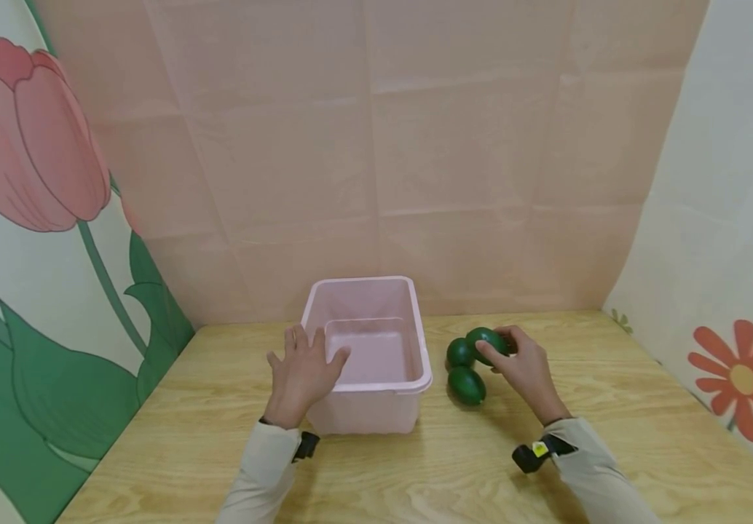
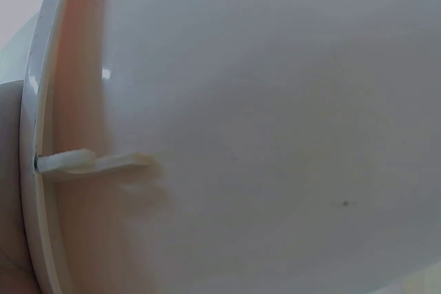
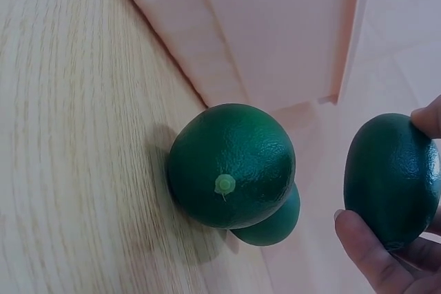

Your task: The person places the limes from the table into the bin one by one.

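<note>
My right hand [image 1: 526, 366] pinches a dark green avocado [image 1: 486, 346] between thumb and fingers. In the right wrist view this avocado [image 3: 391, 178] is held off the table. Two more avocados lie beside it on the table: a nearer avocado [image 1: 466, 386] and one farther back [image 1: 459, 354], partly hidden behind the nearer one in the right wrist view. My left hand [image 1: 306, 372], fingers spread, rests on the near left rim of a pink plastic bin [image 1: 376, 411]. The bin's inside shows no contents. The left wrist view is filled by the bin's outer wall [image 2: 262, 129].
The wood-grain table [image 1: 416, 480] carries the bin left of the avocados. A pink sheet [image 1: 376, 160] hangs behind it. Flower-printed panels stand at both sides, with a tulip [image 1: 55, 145] on the left and a red flower [image 1: 743, 380] on the right.
</note>
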### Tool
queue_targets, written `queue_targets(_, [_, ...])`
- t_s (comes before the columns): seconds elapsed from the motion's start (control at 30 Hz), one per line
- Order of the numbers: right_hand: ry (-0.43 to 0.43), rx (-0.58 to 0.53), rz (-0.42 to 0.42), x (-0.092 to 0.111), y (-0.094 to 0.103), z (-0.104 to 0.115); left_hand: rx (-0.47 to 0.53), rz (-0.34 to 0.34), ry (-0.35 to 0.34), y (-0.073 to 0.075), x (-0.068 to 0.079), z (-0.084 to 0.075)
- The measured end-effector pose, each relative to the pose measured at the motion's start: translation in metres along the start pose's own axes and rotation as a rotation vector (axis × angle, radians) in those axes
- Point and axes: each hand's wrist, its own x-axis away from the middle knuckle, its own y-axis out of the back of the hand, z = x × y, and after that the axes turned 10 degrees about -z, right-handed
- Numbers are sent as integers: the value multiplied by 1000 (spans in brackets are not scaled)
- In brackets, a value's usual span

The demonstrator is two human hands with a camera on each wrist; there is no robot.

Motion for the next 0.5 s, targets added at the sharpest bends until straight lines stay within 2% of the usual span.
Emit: queue_targets(0.5, [10, -24, -7, 1, -2, 0, 2, -7, -1, 0, 1, 0])
